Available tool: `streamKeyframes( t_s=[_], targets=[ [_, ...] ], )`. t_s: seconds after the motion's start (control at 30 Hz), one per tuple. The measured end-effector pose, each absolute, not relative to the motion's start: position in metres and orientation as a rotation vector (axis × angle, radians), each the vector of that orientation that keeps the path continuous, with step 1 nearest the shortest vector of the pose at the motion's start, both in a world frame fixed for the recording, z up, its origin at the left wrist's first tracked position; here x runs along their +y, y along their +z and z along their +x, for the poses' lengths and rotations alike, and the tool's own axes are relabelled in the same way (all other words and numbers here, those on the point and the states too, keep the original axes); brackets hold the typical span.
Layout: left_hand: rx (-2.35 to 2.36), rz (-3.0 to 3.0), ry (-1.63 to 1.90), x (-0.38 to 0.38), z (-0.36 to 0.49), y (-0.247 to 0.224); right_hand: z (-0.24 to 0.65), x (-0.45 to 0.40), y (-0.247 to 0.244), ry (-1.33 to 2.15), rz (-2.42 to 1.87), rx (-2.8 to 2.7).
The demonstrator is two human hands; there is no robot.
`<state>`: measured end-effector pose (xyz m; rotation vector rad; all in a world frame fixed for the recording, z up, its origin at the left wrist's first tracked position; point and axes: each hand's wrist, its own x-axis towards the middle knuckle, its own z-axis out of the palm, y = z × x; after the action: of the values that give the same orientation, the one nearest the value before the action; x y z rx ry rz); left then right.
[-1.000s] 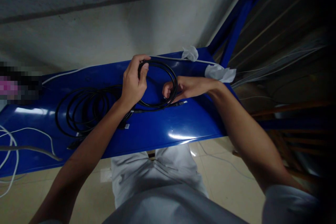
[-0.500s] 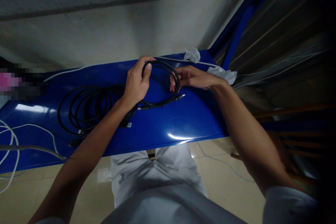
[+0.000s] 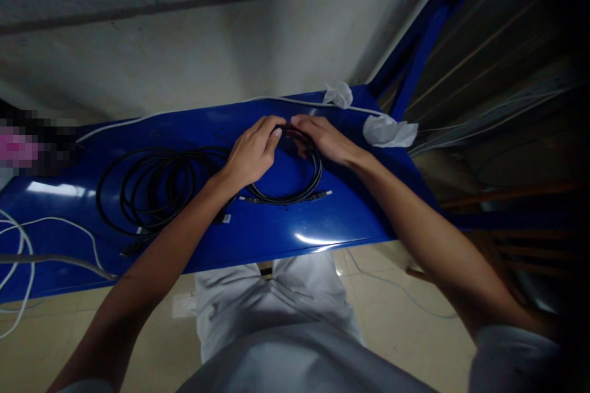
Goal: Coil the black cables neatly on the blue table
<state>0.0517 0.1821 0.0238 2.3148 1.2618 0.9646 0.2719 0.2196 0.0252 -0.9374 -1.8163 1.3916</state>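
Observation:
A black cable point(image 3: 295, 199), wound into a round coil, is held over the blue table point(image 3: 271, 233). Its two plug ends stick out at the near side of the loop, one to the left and one to the right. My left hand point(image 3: 255, 150) is closed on the coil's upper left, thumb on top. At the upper right, my right hand point(image 3: 320, 137) grips the same coil, some of its fingers hidden behind the loop. Several more coils of black cable point(image 3: 147, 187) lie on the table to the left, partly covered by my left forearm.
A white cable point(image 3: 161, 114) runs along the table's back edge by the wall. Crumpled white wrappings point(image 3: 389, 132) lie at the back right. White and grey cables point(image 3: 30, 258) loop over the left end. A blue frame post point(image 3: 421, 61) rises at the right.
My left hand has moved right and slightly nearer with the coil. My right hand has shifted from the coil's right side up to its top, closer to the left hand.

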Motion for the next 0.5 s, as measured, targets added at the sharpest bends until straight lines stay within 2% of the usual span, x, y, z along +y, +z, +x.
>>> streamKeyframes(
  t_s=[0.17, 0.5],
  targets=[
    [1.244, 2.349, 1.011, 0.1823, 0.0515, 0.0256, 0.2633, 0.2061, 0.033, 1.22, -0.855, -1.995],
    [1.295, 1.985, 1.253, 0.1851, 0.0511, 0.0296, 0.2671, 0.2083, 0.0339, 1.242, -0.911, -1.928]
  ],
)
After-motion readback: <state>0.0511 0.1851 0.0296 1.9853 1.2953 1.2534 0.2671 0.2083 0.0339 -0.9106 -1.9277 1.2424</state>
